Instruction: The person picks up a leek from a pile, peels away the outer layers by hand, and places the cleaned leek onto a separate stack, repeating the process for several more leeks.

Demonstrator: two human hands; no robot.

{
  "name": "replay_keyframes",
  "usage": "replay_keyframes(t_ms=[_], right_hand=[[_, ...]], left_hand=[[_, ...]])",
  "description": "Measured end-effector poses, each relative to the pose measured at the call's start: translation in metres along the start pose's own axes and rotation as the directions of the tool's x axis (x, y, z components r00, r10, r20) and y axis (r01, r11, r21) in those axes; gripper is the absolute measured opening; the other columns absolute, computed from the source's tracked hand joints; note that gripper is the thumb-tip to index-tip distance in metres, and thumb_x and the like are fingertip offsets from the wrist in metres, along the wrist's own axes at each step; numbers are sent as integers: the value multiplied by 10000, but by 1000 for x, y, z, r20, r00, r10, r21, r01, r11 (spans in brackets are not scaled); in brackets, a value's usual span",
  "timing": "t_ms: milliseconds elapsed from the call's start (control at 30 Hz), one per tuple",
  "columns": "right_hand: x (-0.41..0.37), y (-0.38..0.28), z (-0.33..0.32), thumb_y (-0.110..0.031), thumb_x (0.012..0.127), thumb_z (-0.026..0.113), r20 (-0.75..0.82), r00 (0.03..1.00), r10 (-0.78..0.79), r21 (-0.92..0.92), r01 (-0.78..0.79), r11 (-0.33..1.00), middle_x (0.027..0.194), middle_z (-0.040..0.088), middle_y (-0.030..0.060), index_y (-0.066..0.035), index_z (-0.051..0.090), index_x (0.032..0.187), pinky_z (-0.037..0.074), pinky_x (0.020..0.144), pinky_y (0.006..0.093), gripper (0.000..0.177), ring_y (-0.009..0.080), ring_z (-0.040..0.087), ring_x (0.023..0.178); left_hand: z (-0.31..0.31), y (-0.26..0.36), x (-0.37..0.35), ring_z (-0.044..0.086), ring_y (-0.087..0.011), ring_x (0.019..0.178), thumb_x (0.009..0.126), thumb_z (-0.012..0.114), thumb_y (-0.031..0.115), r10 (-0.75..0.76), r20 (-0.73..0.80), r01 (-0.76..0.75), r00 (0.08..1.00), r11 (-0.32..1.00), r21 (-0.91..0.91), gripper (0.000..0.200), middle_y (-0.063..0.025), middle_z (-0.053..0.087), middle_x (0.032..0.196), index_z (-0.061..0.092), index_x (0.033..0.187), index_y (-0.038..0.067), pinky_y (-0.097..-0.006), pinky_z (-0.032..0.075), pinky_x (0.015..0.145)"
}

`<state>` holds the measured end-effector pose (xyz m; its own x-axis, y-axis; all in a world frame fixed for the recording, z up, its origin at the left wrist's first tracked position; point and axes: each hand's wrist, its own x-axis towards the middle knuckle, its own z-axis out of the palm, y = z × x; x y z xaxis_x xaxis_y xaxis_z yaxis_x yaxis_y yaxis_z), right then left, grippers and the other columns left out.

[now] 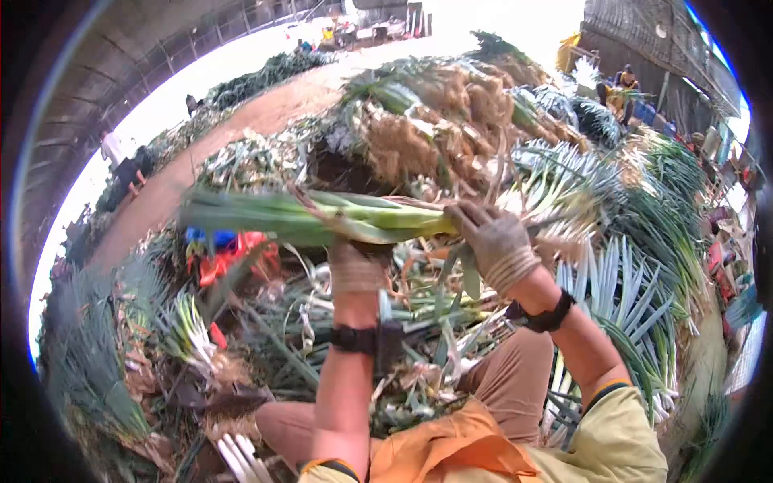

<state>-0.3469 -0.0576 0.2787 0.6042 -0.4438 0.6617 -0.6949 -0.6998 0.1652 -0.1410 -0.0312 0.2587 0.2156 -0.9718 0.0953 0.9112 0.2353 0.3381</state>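
A leek lies crosswise in front of me, its green leaves blurred toward the left and its paler end at the right. From below, my left hand, in a dirty work glove, is closed around its middle; the fingers are mostly hidden behind the stalk. My right hand, gloved too, grips the paler end with bent fingers. Loose brownish outer leaves stick out from the stalk, and a torn green leaf hangs under my right hand.
Leek trimmings cover the ground before my knees. A heap of leeks with earthy roots rises beyond. Trimmed leeks are stacked at the right. A red bag sits at the left. Another person is at the far right.
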Motion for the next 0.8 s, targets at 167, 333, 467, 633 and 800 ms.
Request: replay_keyframes(t_ms=[167,333,467,633,800], right_hand=[[-154,-94,108,-190,715,595,760,641,105,514,-692,507,847,605,140,-101,492,1109,471,640,350,417,248,594,748],[-219,-215,123,-260,705,635,825,552,-123,566,-801,195,844,611,168,-16,566,952,457,658,337,354,242,587,744],[-211,-210,108,-354,740,600,872,391,-294,477,-812,337,840,625,156,-65,608,966,459,678,328,367,217,595,742],[-298,-189,253,-190,852,467,795,571,-204,601,-789,131,902,585,63,-60,523,1031,448,699,315,228,192,547,774],[-207,-171,126,-238,808,522,725,661,-193,686,-718,116,902,580,74,-39,554,1019,416,779,308,291,168,526,842]], left_hand=[[-122,76,-1,501,-227,986,904,366,346,145,2,-131,989,888,440,392,-96,500,1127,395,1166,55,-372,400,875],[-216,68,-56,567,-221,775,782,547,356,82,-299,252,951,359,899,375,-125,591,900,549,981,37,-324,462,705],[-261,25,-102,605,-281,693,790,509,327,218,-460,506,861,-456,732,331,-193,604,781,617,780,15,-357,478,544],[-267,-44,-195,592,-274,775,786,480,186,-408,-93,-136,908,-498,856,180,-137,619,803,612,837,74,-367,458,703],[-227,33,-192,573,-189,893,814,504,345,-569,-151,-120,808,-410,904,322,-116,611,943,614,950,75,-309,425,807]])
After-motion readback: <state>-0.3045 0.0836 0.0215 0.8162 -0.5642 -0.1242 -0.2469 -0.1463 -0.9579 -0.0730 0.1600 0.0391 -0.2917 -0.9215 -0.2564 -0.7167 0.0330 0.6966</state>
